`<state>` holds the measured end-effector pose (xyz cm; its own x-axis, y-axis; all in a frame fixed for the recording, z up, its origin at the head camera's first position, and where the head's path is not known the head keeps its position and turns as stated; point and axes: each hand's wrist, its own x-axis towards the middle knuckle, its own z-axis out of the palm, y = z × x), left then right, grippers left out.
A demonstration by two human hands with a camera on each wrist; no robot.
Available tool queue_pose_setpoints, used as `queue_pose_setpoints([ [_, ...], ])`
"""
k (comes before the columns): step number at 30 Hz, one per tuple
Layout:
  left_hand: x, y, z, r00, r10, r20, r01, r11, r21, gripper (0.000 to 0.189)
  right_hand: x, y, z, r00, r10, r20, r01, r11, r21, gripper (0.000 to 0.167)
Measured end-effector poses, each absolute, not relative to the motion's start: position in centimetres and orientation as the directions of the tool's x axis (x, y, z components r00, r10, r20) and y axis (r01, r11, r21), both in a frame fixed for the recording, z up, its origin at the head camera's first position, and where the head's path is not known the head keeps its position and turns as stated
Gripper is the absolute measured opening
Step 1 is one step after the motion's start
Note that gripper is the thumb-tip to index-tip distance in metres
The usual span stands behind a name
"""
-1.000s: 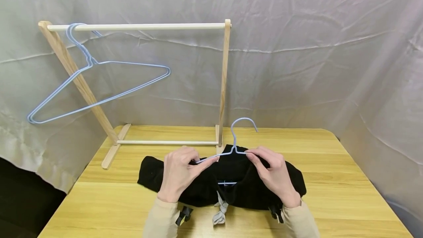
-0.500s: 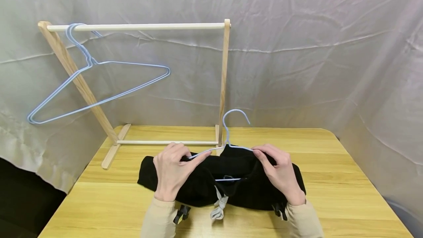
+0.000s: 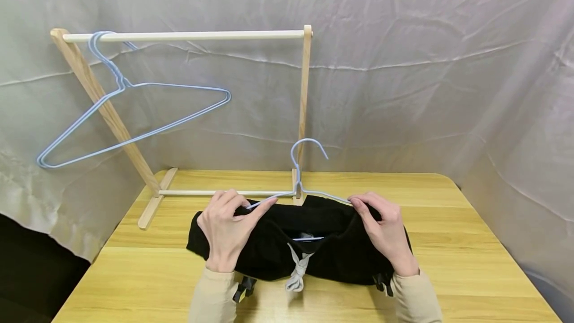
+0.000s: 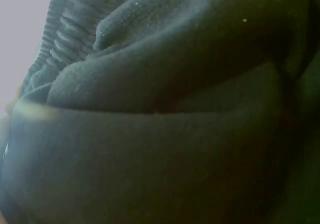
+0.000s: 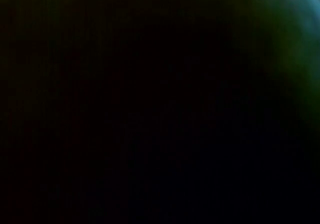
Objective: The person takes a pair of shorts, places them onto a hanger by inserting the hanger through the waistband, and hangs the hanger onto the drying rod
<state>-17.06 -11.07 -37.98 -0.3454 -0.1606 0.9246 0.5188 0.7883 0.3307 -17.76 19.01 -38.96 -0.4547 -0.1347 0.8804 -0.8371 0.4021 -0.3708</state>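
Observation:
A pale blue wire hanger [image 3: 298, 176] stands partly inside a black garment [image 3: 273, 258], its hook upright above the cloth. My left hand [image 3: 227, 231] pinches the hanger's left shoulder between thumb and fingers. On the opposite shoulder, my right hand [image 3: 384, 228] pinches the wire near the garment's edge. The hanger's bottom bar shows through the neck opening; its ends are hidden by cloth. A grey tied bow [image 3: 297, 275] hangs from the front of the opening. Dark folded cloth [image 4: 150, 154] with a gathered edge fills the left wrist view. The right wrist view is almost black.
A wooden rack [image 3: 304, 98] stands at the back left of the table [image 3: 462, 263]. Matching blue hangers [image 3: 175, 126] hang at the left of its top rail [image 3: 202, 36]. Grey curtain [image 3: 403, 103] surrounds the table behind and at the sides.
The hanger's hook has moved left and up, away from me. My hands have spread apart along its shoulders, the left going left and the right going right.

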Motion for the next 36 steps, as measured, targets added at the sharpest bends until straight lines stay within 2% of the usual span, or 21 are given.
queue_pose_setpoints([
  [7, -17.0, -10.9, -37.9, -0.336, -0.184, 0.924, 0.497, 0.798, 0.340, 0.056, -17.7, 18.9, -38.9, -0.468, -0.123, 0.875, -0.817, 0.438, -0.375, 0.018],
  [11, -17.0, -10.8, -37.9, -0.327, -0.168, 0.930, 0.509, 0.798, 0.323, 0.054, -17.5, 18.9, -39.0, -0.535, -0.120, 0.836, -0.762, 0.496, -0.417, 0.014],
  [16, -17.1, -10.8, -37.9, -0.322, -0.134, 0.937, 0.519, 0.803, 0.293, 0.049, -17.3, 19.0, -39.0, -0.610, -0.113, 0.785, -0.696, 0.550, -0.462, 0.019],
  [26, -17.1, -10.9, -37.8, -0.331, -0.098, 0.938, 0.546, 0.791, 0.275, 0.031, -17.3, 18.5, -38.9, -0.617, -0.096, 0.781, -0.695, 0.532, -0.484, 0.025],
  [32, -17.1, -11.4, -37.8, -0.357, -0.084, 0.930, 0.531, 0.801, 0.276, 0.028, -17.7, 18.2, -38.8, -0.614, -0.102, 0.782, -0.700, 0.528, -0.480, 0.024],
  [36, -17.0, -11.8, -37.7, -0.380, -0.083, 0.921, 0.510, 0.812, 0.284, 0.022, -18.5, 17.8, -38.0, -0.637, -0.130, 0.760, -0.690, 0.536, -0.486, 0.023],
])
